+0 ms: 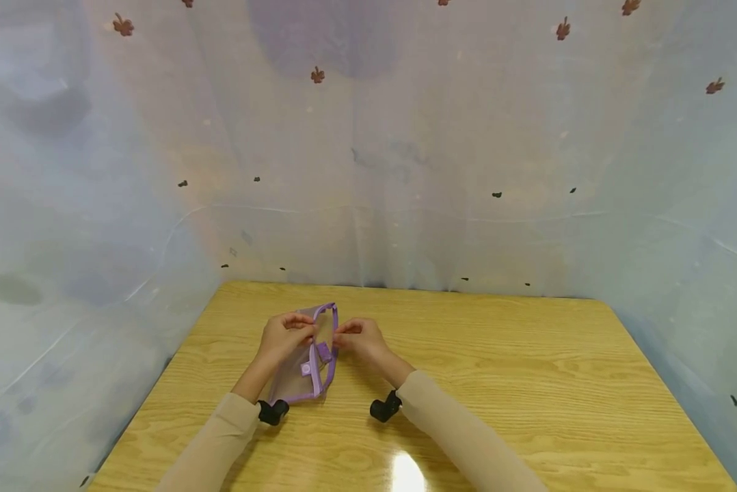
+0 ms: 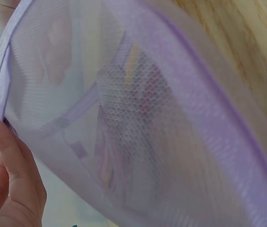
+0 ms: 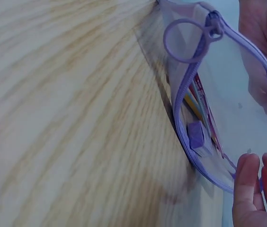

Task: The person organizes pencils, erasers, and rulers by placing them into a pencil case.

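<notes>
A translucent zip pouch (image 1: pixel 291 379) with purple trim lies tilted on the table's left half, its mouth spread wide. My left hand (image 1: pixel 284 336) pinches one rim of the mouth between thumb and fingers. On the opposite rim, my right hand (image 1: pixel 362 338) pinches the zipper edge. Inside the pouch, the right wrist view shows a small purple-and-white block (image 3: pixel 199 137) beside several thin sticks (image 3: pixel 193 105) like pencils. A round purple zipper pull (image 3: pixel 185 60) hangs at one end of the mouth. Mesh blurs the contents in the left wrist view.
The wooden table (image 1: pixel 498 383) extends to the right of the pouch. A pale patterned curtain (image 1: pixel 405 171) encloses its back and sides. Black wrist cameras (image 1: pixel 273 412) sit below both hands. A bright glare spot (image 1: pixel 407 471) shows near the front edge.
</notes>
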`<action>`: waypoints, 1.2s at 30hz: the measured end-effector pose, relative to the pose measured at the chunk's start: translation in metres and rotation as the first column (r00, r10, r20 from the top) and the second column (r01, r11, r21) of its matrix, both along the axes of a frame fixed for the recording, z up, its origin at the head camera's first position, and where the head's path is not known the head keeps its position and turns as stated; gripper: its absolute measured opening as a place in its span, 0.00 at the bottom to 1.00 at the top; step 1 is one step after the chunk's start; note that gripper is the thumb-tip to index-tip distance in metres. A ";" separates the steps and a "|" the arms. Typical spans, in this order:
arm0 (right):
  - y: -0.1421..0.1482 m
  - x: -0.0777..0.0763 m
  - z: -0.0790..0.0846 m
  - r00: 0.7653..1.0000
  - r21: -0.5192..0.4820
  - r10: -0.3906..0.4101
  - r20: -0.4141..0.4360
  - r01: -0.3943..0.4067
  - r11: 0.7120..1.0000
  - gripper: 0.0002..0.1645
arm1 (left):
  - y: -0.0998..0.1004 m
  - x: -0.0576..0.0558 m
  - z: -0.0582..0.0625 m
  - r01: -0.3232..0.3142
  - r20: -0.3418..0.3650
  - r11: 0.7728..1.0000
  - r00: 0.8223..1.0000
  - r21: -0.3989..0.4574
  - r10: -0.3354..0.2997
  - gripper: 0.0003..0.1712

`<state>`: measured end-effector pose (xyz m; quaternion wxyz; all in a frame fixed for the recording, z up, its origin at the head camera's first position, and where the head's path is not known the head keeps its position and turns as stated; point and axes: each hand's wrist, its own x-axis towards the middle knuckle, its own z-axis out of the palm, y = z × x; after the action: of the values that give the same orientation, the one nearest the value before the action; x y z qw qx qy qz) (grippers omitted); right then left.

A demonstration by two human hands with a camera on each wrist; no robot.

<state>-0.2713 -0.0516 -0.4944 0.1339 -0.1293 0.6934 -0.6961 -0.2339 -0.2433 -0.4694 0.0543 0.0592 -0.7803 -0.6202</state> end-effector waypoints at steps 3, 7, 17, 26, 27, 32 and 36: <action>0.005 -0.001 0.001 1.000 -0.055 -0.015 0.028 0.016 0.998 0.12 | 0.001 0.000 0.001 0.004 -0.005 1.000 1.000 -0.019 -0.004 0.10; 0.014 -0.002 0.003 1.000 -0.087 -0.017 0.024 0.019 0.996 0.13 | 0.002 0.000 0.002 0.003 -0.008 0.998 1.000 -0.063 -0.003 0.11; 0.045 0.000 0.007 1.000 -0.083 -0.022 0.016 0.023 0.996 0.15 | -0.002 0.000 0.002 -0.003 -0.049 0.980 0.999 -0.198 -0.006 0.12; 0.081 0.003 0.009 0.998 -0.114 -0.046 0.039 0.050 0.992 0.17 | -0.008 -0.003 -0.003 0.004 -0.068 0.995 0.998 -0.099 -0.010 0.11; 0.086 0.003 0.010 0.998 -0.120 -0.051 0.044 0.056 0.991 0.17 | -0.010 -0.003 -0.004 0.005 -0.070 0.994 0.997 -0.105 -0.012 0.12; 0.107 0.005 0.013 0.996 -0.129 -0.075 0.038 0.079 0.988 0.16 | -0.019 0.000 -0.005 0.005 -0.070 0.990 0.997 -0.139 -0.015 0.17; 0.122 0.006 0.015 0.994 -0.102 -0.104 0.027 0.107 0.989 0.16 | -0.025 0.005 -0.006 0.004 -0.066 0.977 0.998 -0.213 -0.018 0.24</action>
<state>-0.2655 0.0700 -0.4797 0.0974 -0.0918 0.6608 -0.7385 -0.2291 -0.2686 -0.4751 0.0834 0.0277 -0.8402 -0.5351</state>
